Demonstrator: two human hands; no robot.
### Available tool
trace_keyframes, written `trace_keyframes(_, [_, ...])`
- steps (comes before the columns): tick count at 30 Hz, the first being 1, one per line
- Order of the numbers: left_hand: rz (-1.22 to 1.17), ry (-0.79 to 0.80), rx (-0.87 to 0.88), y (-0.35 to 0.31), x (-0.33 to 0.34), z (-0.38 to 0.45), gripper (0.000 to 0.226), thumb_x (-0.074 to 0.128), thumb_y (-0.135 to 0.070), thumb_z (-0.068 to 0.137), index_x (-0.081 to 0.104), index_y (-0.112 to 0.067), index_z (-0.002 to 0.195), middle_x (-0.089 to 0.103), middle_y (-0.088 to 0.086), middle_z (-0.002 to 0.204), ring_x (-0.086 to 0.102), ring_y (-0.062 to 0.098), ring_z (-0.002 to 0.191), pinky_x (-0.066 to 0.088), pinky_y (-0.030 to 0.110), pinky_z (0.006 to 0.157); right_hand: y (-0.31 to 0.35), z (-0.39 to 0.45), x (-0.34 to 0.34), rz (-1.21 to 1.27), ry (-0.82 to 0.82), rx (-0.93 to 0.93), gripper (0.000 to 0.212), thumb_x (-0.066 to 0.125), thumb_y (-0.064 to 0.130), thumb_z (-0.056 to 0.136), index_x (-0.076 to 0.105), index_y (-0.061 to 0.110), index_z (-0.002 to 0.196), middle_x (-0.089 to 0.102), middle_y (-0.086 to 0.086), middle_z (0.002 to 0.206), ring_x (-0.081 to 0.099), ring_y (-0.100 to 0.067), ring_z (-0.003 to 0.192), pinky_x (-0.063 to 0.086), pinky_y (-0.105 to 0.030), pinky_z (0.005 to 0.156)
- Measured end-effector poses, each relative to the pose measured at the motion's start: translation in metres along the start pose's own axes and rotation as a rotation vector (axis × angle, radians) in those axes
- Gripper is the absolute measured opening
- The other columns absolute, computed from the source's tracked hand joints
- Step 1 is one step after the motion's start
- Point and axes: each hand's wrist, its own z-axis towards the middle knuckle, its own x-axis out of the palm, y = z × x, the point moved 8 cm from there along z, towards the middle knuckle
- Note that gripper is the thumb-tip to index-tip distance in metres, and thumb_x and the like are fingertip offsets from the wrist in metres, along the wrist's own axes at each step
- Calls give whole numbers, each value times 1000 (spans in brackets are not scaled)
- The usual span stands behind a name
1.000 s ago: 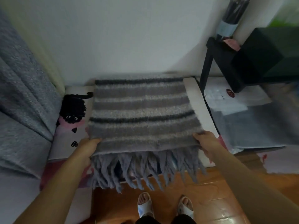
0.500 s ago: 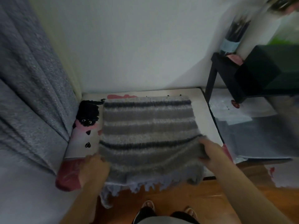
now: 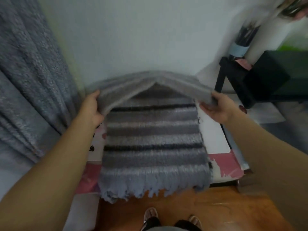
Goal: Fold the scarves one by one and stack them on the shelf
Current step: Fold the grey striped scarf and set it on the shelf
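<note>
Both hands, left hand, right hand, gripping raised fold of grey striped fringed scarf

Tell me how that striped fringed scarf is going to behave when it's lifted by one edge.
Probably floppy: the striped scarf sags in an arch between the left hand and right hand. Likely light, since fingertip grips raise it. Its fuzzy knit should cling rather than slide, and the fringe dangles loosely.

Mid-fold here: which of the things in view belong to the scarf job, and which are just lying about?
Part of the job:
- striped scarf, its far layer lifted
- left hand and right hand, each gripping a corner of that layer
- white surface under the scarf

Lying about:
- grey curtain
- black side table
- black box
- papers
</note>
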Motion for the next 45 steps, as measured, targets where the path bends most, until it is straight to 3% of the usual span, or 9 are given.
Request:
trace_keyframes(6, [442, -209, -242, 103, -102, 19, 21, 58, -24, 102, 60, -16, 122, 65, 9, 128, 64, 29, 112, 58, 49, 81, -106, -18, -85, -219, -224, 300, 17, 55, 16, 102, 53, 7, 117, 60, -13, 99, 60, -26, 87, 62, -37, 66])
trace_keyframes(9, [631, -225, -310, 140, -132, 19, 29, 59, -24, 102, 64, -5, 124, 64, 18, 129, 65, 36, 107, 56, 50, 90, -141, -19, -108, -281, -261, 349, 20, 55, 14, 102, 52, 7, 121, 59, -16, 114, 60, -29, 91, 60, -42, 71])
trace_keyframes(12, [627, -210, -292, 149, -134, 15, 33, 59, -26, 102, 59, -7, 128, 61, 13, 130, 61, 35, 112, 57, 45, 82, -145, -19, -114, -238, -282, 297, 8, 52, 8, 103, 56, 8, 109, 58, -15, 114, 60, -31, 93, 52, -48, 95])
trace_keyframes(17, [405, -295, 1, 113, -134, 18, 20, 62, -21, 99, 64, -16, 119, 67, -1, 120, 64, 19, 106, 54, 39, 85, -126, -14, -98, -18, -176, 140, 13, 50, 9, 103, 59, 6, 112, 74, -13, 102, 69, -25, 98, 63, -38, 75])
trace_keyframes(23, [1165, -381, -22, 143, -158, -9, 54, 55, -32, 102, 42, 2, 142, 50, 29, 138, 51, 47, 123, 43, 51, 101, -151, -28, -152, -987, -389, 73, 20, 65, 13, 92, 63, 0, 107, 67, -14, 90, 67, -33, 86, 57, -44, 77])
trace_keyframes(29, [1088, -456, -16, 179, -177, -56, 18, 57, -6, 96, 66, 10, 97, 67, 27, 99, 63, 40, 88, 46, 43, 75, -200, -82, -172, -1154, -365, 14, 18, 67, 26, 94, 55, 14, 99, 60, -2, 84, 57, -20, 77, 39, -27, 56])
trace_keyframes(34, [946, -354, -98, 186, -183, -65, 28, 63, -8, 96, 55, -12, 68, 57, 10, 74, 55, 26, 76, 44, 39, 73, -195, -94, -183, -990, -508, -133, 8, 57, 19, 99, 56, 11, 100, 63, -4, 88, 61, -27, 86, 47, -36, 71])
trace_keyframes(41, [805, -226, -172, 189, -188, -59, 6, 62, -14, 99, 61, -9, 97, 62, 16, 101, 58, 29, 86, 49, 43, 76, -191, -87, -187, -800, -466, -18, 12, 59, 18, 99, 57, 13, 109, 61, -10, 98, 61, -32, 87, 51, -35, 57])
trace_keyframes(45, [674, -128, -314, 198, -190, -61, 23, 62, -27, 98, 73, -6, 99, 69, 17, 94, 64, 32, 85, 53, 48, 77, -197, -71, -181, -734, -408, 47, 29, 67, 43, 91, 63, 15, 96, 66, -13, 105, 63, -35, 98, 58, -54, 84])
